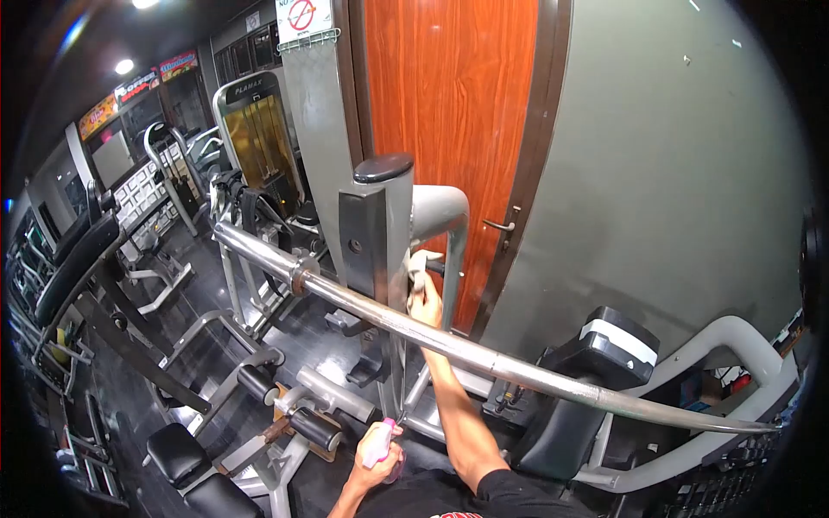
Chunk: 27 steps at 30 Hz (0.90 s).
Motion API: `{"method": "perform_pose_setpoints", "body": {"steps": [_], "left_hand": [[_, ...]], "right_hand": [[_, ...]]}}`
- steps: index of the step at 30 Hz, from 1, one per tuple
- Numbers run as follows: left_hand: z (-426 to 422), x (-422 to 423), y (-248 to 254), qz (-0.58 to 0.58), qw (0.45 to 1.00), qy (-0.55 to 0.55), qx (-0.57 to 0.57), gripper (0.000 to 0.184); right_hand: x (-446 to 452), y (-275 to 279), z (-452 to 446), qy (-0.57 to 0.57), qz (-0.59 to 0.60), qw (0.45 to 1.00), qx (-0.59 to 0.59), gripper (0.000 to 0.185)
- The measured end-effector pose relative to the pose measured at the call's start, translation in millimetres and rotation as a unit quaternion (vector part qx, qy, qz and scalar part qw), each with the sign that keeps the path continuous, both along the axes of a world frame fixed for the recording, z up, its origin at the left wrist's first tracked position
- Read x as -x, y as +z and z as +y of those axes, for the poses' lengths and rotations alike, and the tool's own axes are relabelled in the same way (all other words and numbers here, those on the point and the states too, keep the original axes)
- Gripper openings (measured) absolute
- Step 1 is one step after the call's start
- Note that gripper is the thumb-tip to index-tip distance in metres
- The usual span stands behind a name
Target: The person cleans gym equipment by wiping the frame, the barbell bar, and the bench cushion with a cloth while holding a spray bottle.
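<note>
Head view, pink bottle gripped in left hand, cloth grasped in right hand

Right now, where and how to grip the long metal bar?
Likely by the slim shaft, just right of the collar, overhand from the near side: that stretch is round and bare, with nothing in front of it. The right hand holds a cloth and the left hand a spray bottle, so free both first.
</note>
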State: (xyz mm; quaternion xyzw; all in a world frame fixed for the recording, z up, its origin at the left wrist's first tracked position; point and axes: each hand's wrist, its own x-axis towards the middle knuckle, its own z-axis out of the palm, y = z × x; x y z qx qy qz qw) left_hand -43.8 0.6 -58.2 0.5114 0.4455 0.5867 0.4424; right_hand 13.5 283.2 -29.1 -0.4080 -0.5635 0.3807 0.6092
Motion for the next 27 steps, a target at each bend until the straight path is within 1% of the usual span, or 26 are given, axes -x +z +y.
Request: {"method": "perform_pose_setpoints", "body": {"steps": [1,2,3,4,5,6,7,8,9,11,13,14,15,17,19,21,23,25,26,27], "left_hand": [[1.5,0.4,-0.8,-0.013,1.0,0.003,0.009,0.027],[1.8,0.0,-2.4,-0.026,0.999,0.006,0.019,0.027],[1.9,-0.7,-4.1,-0.041,0.999,0.008,0.029,0.028],[4.1,-0.2,-4.9,-0.043,0.998,0.0,0.034,0.029],[5.6,-1.0,-3.9,-0.046,0.998,0.0,0.037,0.029],[8.3,-0.9,-2.2,-0.034,0.999,-0.016,0.04,0.029],[11.9,-0.8,0.5,-0.021,0.998,-0.031,0.042,0.03],[14.6,-3.7,9.8,0.007,0.999,-0.027,0.046,0.028],[15.6,-5.8,10.6,0.007,0.998,-0.027,0.047,0.028],[18.4,-9.5,11.7,0.001,0.999,-0.03,0.022,0.026],[19.5,-13.5,13.6,0.0,0.999,-0.037,0.018,0.025],[18.5,-14.8,13.6,-0.002,0.999,-0.043,0.014,0.025],[17.3,-15.3,12.7,-0.003,0.999,-0.043,0.015,0.025],[16.8,-15.1,11.0,0.003,0.998,-0.057,-0.01,0.025],[14.3,-14.1,8.1,-0.001,0.999,-0.046,-0.004,0.025],[10.8,-11.2,4.9,-0.003,0.999,-0.035,0.002,0.025],[7.7,-7.0,2.4,0.028,1.0,-0.011,0.009,0.026],[5.1,-5.8,8.4,0.009,1.0,-0.004,0.011,0.026],[3.1,-4.7,10.6,-0.009,1.0,-0.001,0.013,0.027],[1.1,-2.6,9.8,-0.009,1.0,0.001,0.014,0.027]], "right_hand": [[0.4,-8.3,-8.4,-0.061,-0.06,0.995,-0.049,0.038],[-6.1,1.5,-35.2,-0.051,-0.061,0.992,-0.095,0.03],[-8.4,-11.4,-50.0,0.004,-0.074,0.995,-0.07,0.031],[-1.7,-37.2,-50.3,-0.019,-0.061,0.978,-0.196,0.034],[-1.4,-61.7,-72.6,-0.054,-0.155,0.979,-0.117,0.036],[-1.1,-84.6,-79.0,-0.067,-0.225,0.96,-0.155,0.037],[-1.9,-88.5,-94.5,0.006,-0.138,0.989,-0.05,0.037],[-1.5,-101.3,-104.3,-0.006,-0.135,0.989,-0.064,0.037],[-1.7,-114.3,-111.4,-0.02,-0.13,0.988,-0.078,0.037],[-7.8,-132.4,-124.4,0.004,-0.126,0.991,-0.052,0.032],[-17.5,-144.4,-130.3,0.012,-0.131,0.99,-0.043,0.033],[-24.8,-139.6,-132.8,0.056,-0.137,0.986,0.08,0.033],[-32.0,-130.9,-134.3,0.099,-0.141,0.964,0.201,0.033],[-41.3,-119.2,-130.2,0.098,-0.133,0.964,0.208,0.031],[-46.6,-114.5,-122.8,0.053,-0.093,0.988,0.115,0.03],[-59.5,-102.2,-110.6,0.084,-0.159,0.977,0.116,0.022],[-79.0,-74.7,-95.5,0.206,-0.235,0.95,-0.002,0.019],[-91.0,-28.3,-93.6,0.217,-0.306,0.916,-0.143,0.022],[-96.1,2.0,-97.1,0.253,-0.327,0.906,-0.092,0.025],[-97.7,1.0,-88.7,0.244,-0.321,0.909,-0.108,0.018]]}}
